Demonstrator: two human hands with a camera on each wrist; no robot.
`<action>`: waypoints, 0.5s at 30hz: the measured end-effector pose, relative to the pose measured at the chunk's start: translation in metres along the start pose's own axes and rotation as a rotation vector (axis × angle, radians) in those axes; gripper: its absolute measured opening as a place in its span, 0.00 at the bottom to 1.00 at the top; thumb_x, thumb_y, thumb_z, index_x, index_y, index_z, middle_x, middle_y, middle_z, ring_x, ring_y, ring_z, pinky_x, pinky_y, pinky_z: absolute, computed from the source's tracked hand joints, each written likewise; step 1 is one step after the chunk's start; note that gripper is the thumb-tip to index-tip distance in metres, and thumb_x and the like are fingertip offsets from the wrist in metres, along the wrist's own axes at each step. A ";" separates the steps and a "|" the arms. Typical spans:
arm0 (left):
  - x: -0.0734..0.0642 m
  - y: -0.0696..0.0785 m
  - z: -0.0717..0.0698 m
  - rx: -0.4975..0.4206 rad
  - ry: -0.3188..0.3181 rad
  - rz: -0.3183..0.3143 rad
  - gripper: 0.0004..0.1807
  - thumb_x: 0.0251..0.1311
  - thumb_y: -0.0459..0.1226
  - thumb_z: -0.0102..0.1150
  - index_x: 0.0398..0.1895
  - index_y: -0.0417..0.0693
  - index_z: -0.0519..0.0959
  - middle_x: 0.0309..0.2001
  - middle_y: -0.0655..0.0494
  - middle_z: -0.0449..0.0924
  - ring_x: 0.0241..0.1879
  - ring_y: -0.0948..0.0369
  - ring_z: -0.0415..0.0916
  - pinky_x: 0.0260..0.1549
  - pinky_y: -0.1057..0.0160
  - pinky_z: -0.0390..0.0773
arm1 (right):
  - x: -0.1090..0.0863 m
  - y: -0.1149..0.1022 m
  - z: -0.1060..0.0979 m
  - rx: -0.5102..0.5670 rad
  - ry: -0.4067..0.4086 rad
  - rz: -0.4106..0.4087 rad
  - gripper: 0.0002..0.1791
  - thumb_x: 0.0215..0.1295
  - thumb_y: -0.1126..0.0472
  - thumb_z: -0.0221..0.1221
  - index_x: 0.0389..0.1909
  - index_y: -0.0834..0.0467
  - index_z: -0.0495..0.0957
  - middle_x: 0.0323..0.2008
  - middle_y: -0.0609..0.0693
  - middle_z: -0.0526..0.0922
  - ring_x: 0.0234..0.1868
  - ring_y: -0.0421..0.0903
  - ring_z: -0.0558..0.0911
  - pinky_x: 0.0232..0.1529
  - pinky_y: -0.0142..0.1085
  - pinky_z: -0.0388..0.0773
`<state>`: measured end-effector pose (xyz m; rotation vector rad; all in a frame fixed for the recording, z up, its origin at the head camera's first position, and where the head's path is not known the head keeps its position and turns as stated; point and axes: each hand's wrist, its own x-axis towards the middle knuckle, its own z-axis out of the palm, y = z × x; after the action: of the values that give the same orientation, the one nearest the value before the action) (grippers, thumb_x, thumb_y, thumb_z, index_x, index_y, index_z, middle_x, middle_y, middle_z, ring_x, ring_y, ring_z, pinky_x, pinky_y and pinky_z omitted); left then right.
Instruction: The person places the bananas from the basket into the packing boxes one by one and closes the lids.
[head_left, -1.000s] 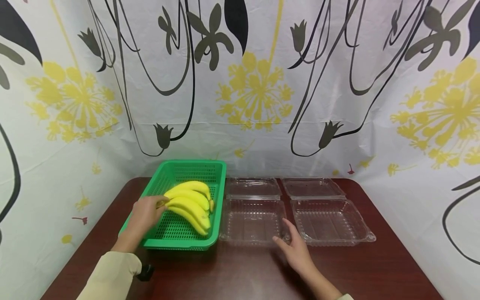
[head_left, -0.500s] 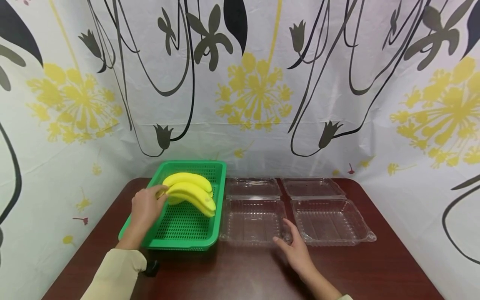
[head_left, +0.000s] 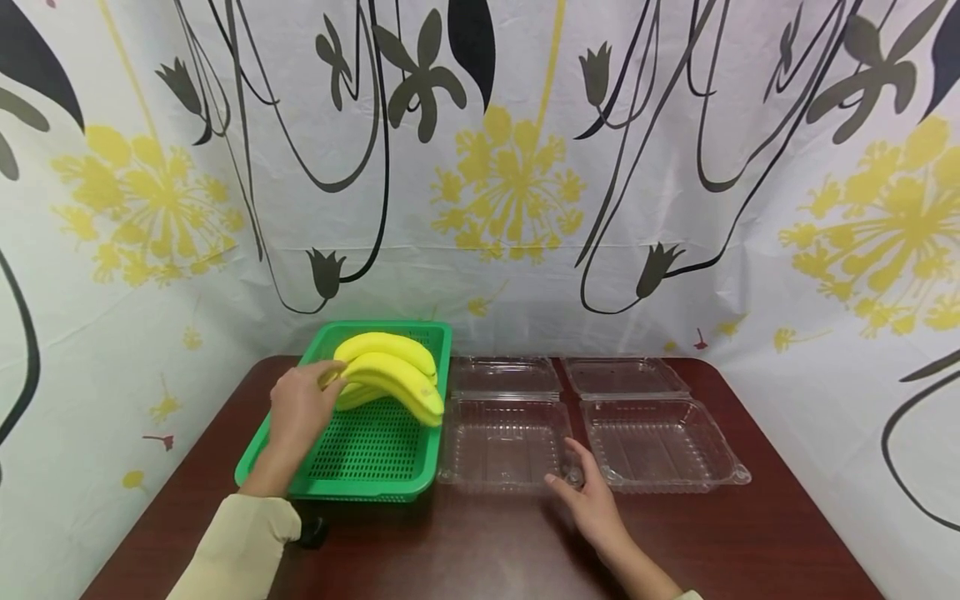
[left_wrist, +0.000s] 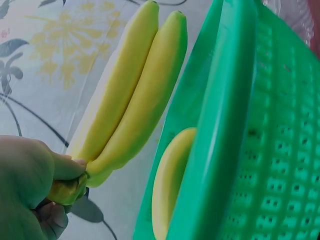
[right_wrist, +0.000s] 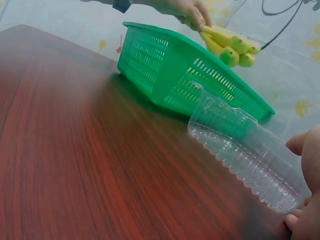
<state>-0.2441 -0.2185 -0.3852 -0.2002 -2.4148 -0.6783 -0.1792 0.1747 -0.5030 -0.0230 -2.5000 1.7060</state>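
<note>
My left hand [head_left: 300, 412] pinches the stem of a bunch of yellow bananas [head_left: 393, 379] over the green basket [head_left: 360, 489]. The right wrist view shows the bananas [right_wrist: 232, 45] raised above the basket's rim, their tips pointing away from the hand. Seen from the left wrist, thumb and fingers close round the stem of the bunch [left_wrist: 135, 95], while another banana [left_wrist: 172, 180] lies lower, inside the basket wall. My right hand [head_left: 592, 500] rests at the near right corner of a clear plastic clamshell box [head_left: 506, 450], thumb and forefinger spread apart.
A second clear clamshell box [head_left: 667, 446] stands to the right, its lid folded back like the first one's. Basket and boxes are side by side on a dark red-brown table [head_left: 480, 550]. A patterned cloth [head_left: 510, 300] hangs behind and around it.
My left hand has lifted the bananas from the basket floor and shifted them up, away and slightly right. The right hand has stayed at the box corner.
</note>
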 end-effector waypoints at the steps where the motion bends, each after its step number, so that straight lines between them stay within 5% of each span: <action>1: 0.000 0.003 0.001 -0.011 -0.005 0.002 0.14 0.56 0.32 0.68 0.46 0.41 0.85 0.38 0.41 0.85 0.36 0.44 0.79 0.32 0.44 0.75 | 0.000 0.000 0.000 -0.003 0.000 0.000 0.38 0.63 0.59 0.65 0.72 0.55 0.59 0.68 0.65 0.63 0.63 0.61 0.67 0.46 0.42 0.71; 8: 0.000 0.023 0.015 -0.030 -0.005 0.014 0.14 0.55 0.34 0.69 0.46 0.43 0.86 0.40 0.43 0.85 0.37 0.45 0.79 0.32 0.47 0.77 | 0.001 0.000 0.000 -0.036 0.003 0.014 0.38 0.63 0.58 0.64 0.72 0.54 0.59 0.68 0.64 0.63 0.57 0.58 0.70 0.45 0.44 0.72; 15: -0.001 0.044 0.029 -0.067 -0.005 0.029 0.13 0.55 0.34 0.70 0.44 0.44 0.86 0.38 0.45 0.85 0.33 0.48 0.79 0.29 0.50 0.77 | 0.000 0.002 -0.001 -0.031 0.007 0.008 0.38 0.63 0.57 0.65 0.71 0.54 0.59 0.68 0.64 0.62 0.40 0.49 0.73 0.40 0.40 0.72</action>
<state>-0.2457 -0.1655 -0.3868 -0.2635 -2.3909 -0.7474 -0.1797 0.1762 -0.5047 -0.0426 -2.5242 1.6675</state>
